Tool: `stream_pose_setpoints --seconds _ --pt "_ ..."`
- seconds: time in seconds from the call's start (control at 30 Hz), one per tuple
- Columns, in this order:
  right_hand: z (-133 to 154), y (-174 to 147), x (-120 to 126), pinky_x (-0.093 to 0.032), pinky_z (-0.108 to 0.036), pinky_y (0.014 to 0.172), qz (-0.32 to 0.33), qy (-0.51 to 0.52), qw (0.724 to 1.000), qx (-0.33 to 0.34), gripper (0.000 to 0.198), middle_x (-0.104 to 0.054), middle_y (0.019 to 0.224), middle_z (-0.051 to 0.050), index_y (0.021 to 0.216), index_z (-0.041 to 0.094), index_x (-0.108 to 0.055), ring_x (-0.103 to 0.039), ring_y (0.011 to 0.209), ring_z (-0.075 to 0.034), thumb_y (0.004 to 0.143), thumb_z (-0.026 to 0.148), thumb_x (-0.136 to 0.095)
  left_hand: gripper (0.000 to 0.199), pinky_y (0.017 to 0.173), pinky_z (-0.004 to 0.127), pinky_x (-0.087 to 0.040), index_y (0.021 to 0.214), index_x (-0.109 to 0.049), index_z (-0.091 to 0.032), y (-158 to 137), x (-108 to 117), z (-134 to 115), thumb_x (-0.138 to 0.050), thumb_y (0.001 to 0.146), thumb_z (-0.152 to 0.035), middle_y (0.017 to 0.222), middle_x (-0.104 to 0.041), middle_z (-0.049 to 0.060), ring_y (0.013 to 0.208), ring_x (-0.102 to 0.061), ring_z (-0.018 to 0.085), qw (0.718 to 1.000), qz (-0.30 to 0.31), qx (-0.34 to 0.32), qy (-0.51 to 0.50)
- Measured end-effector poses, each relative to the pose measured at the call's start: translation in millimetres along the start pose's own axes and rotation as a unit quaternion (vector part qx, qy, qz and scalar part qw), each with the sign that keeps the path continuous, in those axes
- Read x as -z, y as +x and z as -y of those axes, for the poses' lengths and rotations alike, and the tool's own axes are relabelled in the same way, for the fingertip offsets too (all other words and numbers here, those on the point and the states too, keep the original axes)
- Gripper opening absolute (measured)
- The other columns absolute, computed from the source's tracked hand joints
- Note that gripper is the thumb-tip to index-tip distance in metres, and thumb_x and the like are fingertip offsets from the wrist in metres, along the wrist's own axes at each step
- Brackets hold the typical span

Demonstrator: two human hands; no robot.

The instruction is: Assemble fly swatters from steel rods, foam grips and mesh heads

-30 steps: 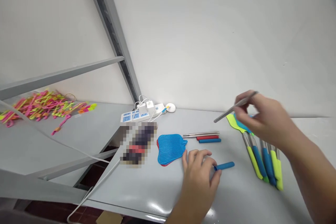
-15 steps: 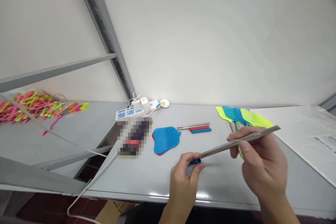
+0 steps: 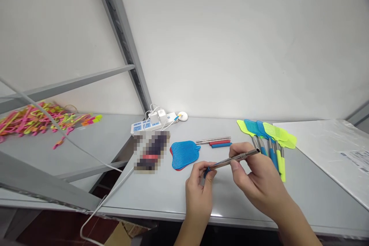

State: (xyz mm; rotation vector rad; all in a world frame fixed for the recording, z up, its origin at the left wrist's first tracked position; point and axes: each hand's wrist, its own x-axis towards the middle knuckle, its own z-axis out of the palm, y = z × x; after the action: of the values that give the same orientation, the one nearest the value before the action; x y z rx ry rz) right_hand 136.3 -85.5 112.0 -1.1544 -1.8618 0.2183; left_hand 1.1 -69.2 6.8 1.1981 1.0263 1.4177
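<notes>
My left hand (image 3: 199,189) pinches a short blue handle sleeve (image 3: 206,172) between thumb and fingers, and most of the sleeve is hidden. In my right hand (image 3: 257,178) is a slim metal tube (image 3: 223,163), slanting down to the left with its hollow upper end showing. The tube's lower end meets the mouth of the sleeve; whether it sits inside I cannot tell. Behind my left hand lies a blue fly swatter head (image 3: 185,154) over a red one. Metal tubes (image 3: 213,140), a red sleeve (image 3: 219,142) and a blue sleeve (image 3: 221,145) lie beyond it.
Several fly swatters (image 3: 278,132) with yellow or blue heads and handles lie at the right. Beside them is a white wrapped board (image 3: 323,142). A power strip (image 3: 147,125) with white cables stands at the back left. Colourful plastic pieces (image 3: 37,121) are heaped farther left.
My right hand has moved left and closer, bringing the metal tube's lower end to the blue sleeve. The view has shifted slightly, and more swatter handles show at the right.
</notes>
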Motion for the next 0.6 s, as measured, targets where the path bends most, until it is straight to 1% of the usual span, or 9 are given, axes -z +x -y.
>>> stream_pose_setpoints --seconds 0.07,0.13,0.23,0.3,0.33,0.4,0.5,0.6 --pt "1 1 0 -0.037 -0.022 0.056 0.011 -0.006 1.0 -0.011 0.014 -0.049 0.072 0.006 0.092 0.025 -0.047 -0.045 0.061 -0.01 0.086 0.012 -0.049 0.016 0.086 0.032 -0.051 0.096 -0.066 -0.02 1 0 1 -0.065 0.087 -0.033 0.097 -0.071 0.006 0.094 -0.068 0.021 1.0 0.005 -0.002 0.001" --pt "1 3 -1 -0.037 -0.024 0.056 0.027 -0.008 0.999 -0.036 0.013 -0.05 0.072 0.006 0.09 0.024 -0.047 -0.046 0.061 -0.011 0.086 0.013 -0.049 0.016 0.087 0.032 -0.051 0.098 -0.065 -0.021 2 0 1 -0.064 0.088 -0.034 0.098 -0.071 0.006 0.095 -0.067 0.021 1.0 0.02 -0.002 0.008" --pt "2 6 -6 -0.037 -0.027 0.059 0.092 -0.029 0.993 -0.072 0.01 -0.054 0.074 0.004 0.086 0.024 -0.048 -0.049 0.066 -0.013 0.088 0.015 -0.05 0.019 0.089 0.032 -0.05 0.103 -0.064 -0.021 2 2 3 -0.061 0.091 -0.036 0.103 -0.07 0.007 0.098 -0.066 0.021 0.999 0.046 0.001 0.008" --pt "1 7 -10 -0.038 -0.029 0.062 0.139 -0.037 0.986 -0.086 0.009 -0.055 0.077 0.003 0.084 0.024 -0.049 -0.05 0.07 -0.015 0.091 0.018 -0.049 0.021 0.091 0.032 -0.049 0.106 -0.063 -0.021 2 2 5 -0.06 0.092 -0.037 0.106 -0.07 0.008 0.101 -0.065 0.021 0.999 0.049 0.006 -0.003" --pt "0 7 -13 -0.038 -0.029 0.063 0.152 -0.033 0.984 -0.093 0.009 -0.056 0.078 0.003 0.085 0.024 -0.049 -0.051 0.072 -0.015 0.092 0.02 -0.048 0.022 0.092 0.032 -0.049 0.107 -0.062 -0.021 1 3 6 -0.06 0.093 -0.037 0.108 -0.069 0.008 0.103 -0.065 0.021 0.999 0.047 0.008 -0.01" --pt "-3 5 -17 -0.041 -0.03 0.068 0.155 -0.013 0.982 -0.106 0.009 -0.057 0.084 0.002 0.089 0.025 -0.052 -0.052 0.077 -0.016 0.096 0.025 -0.047 0.022 0.094 0.032 -0.049 0.11 -0.061 -0.021 0 3 8 -0.06 0.093 -0.036 0.11 -0.068 0.008 0.106 -0.064 0.021 0.999 0.043 0.009 -0.022" --pt "-14 -6 -24 -0.045 -0.033 0.078 0.148 0.021 0.98 -0.131 0.009 -0.058 0.099 -0.001 0.101 0.028 -0.055 -0.055 0.09 -0.018 0.097 0.029 -0.047 0.025 0.097 0.034 -0.048 0.115 -0.061 -0.021 0 5 8 -0.059 0.093 -0.034 0.117 -0.066 0.009 0.111 -0.062 0.023 0.999 0.044 -0.006 -0.031" --pt "-30 -25 -35 -0.047 -0.035 0.088 0.148 0.059 0.974 -0.158 0.021 -0.057 0.113 -0.004 0.116 0.028 -0.054 -0.056 0.104 -0.02 0.095 0.029 -0.05 0.022 0.098 0.035 -0.049 0.11 -0.064 -0.021 -1 5 2 -0.061 0.091 -0.033 0.119 -0.063 0.01 0.117 -0.059 0.024 0.999 0.022 -0.033 -0.027"
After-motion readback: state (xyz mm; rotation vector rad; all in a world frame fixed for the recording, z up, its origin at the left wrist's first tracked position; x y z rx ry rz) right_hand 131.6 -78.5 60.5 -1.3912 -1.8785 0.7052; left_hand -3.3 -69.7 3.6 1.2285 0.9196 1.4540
